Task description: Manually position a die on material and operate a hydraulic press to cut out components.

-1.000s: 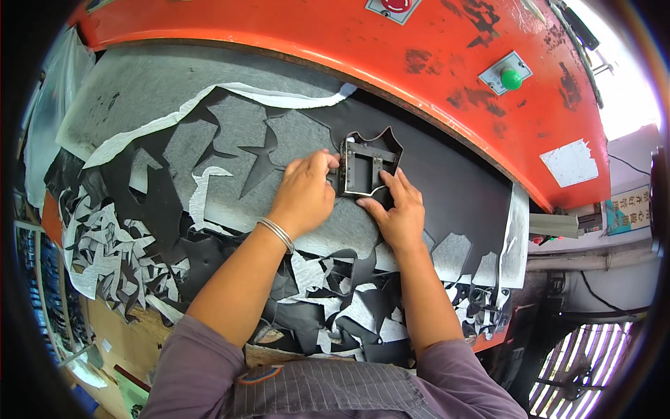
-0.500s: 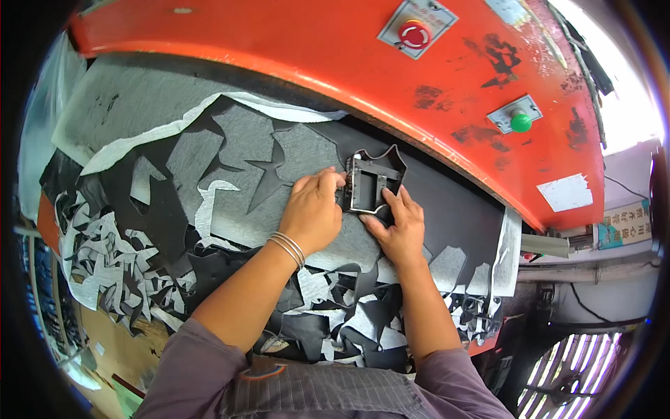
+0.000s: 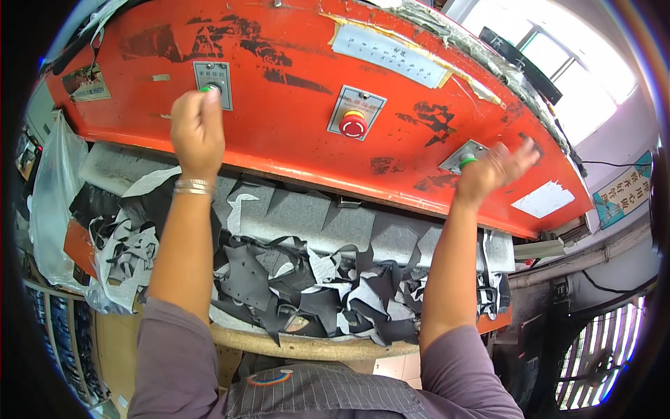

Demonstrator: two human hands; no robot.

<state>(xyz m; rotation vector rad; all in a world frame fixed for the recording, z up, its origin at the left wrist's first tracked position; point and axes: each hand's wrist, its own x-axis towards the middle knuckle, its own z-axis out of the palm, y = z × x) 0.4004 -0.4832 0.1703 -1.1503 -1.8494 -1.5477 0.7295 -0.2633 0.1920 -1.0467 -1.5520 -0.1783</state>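
My left hand, its fingers curled in and a metal bangle at the wrist, presses against the left green push button on the red machine's front. Only a sliver of that button shows. My right hand rests its heel and palm on the right green push button, with the fingers stretched out past it. Neither hand holds anything. Below the red beam, a small metal edge of the cutting die shows on the dark sheet material; the beam hides the rest.
A red emergency stop button sits between my hands. Black and white offcuts heap along the near table edge, with more scraps at the left. A clear plastic bag hangs at the far left. A slatted fan stands lower right.
Both hands have let go of the cutting die and risen to the two green buttons, spreading apart. The view has tilted up, and the red beam now covers most of the die.
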